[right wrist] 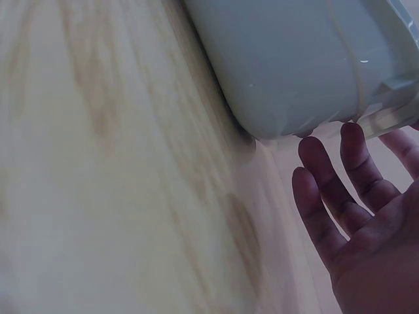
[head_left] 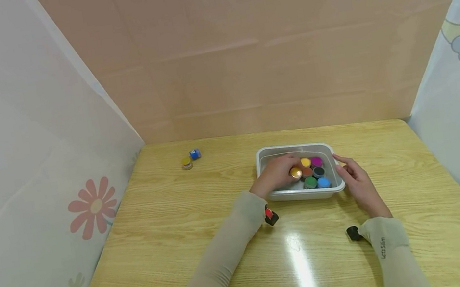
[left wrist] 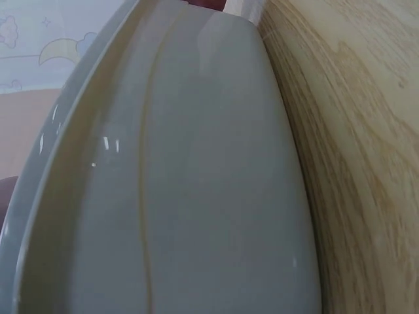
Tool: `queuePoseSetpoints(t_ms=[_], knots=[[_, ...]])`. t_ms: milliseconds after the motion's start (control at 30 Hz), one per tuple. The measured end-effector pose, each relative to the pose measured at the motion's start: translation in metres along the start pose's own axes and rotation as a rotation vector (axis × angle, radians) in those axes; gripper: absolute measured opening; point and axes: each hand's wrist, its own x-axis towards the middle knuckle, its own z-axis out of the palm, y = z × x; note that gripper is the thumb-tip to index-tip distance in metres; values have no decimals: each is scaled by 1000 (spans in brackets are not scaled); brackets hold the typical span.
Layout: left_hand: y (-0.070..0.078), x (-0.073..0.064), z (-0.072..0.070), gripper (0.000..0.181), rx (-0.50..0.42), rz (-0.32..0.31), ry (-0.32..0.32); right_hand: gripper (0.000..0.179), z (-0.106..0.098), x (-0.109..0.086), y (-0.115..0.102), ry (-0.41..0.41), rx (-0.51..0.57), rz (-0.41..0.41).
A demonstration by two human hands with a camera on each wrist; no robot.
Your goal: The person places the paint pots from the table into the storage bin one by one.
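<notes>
A white plastic tray [head_left: 297,195] sits on the wooden table with several small round paint pots inside. Yellow [head_left: 305,162], magenta [head_left: 316,162], green [head_left: 310,182] and light blue [head_left: 323,182] pots show, with brown and black ones between them. My left hand [head_left: 277,174] reaches over the near left rim and pinches a gold-orange pot [head_left: 296,172] inside the tray. At the right end, my right hand [head_left: 357,183] holds the rim; its fingers [right wrist: 357,154] reach the outer wall in the right wrist view. The left wrist view shows mostly the tray's outer side [left wrist: 216,157].
Toward the back left of the table [head_left: 158,233] lie a blue pot [head_left: 195,154] and a yellow-topped pot [head_left: 187,163], close together. A brown backdrop [head_left: 262,59] rises behind the table, with printed pale walls on both sides.
</notes>
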Motion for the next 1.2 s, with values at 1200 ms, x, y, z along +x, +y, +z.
queuePoseSetpoints(t_ms=[1200], knots=[[-10,-1,-13,28,-28,-62,80,48,1,-1,-1,2,-1,0]])
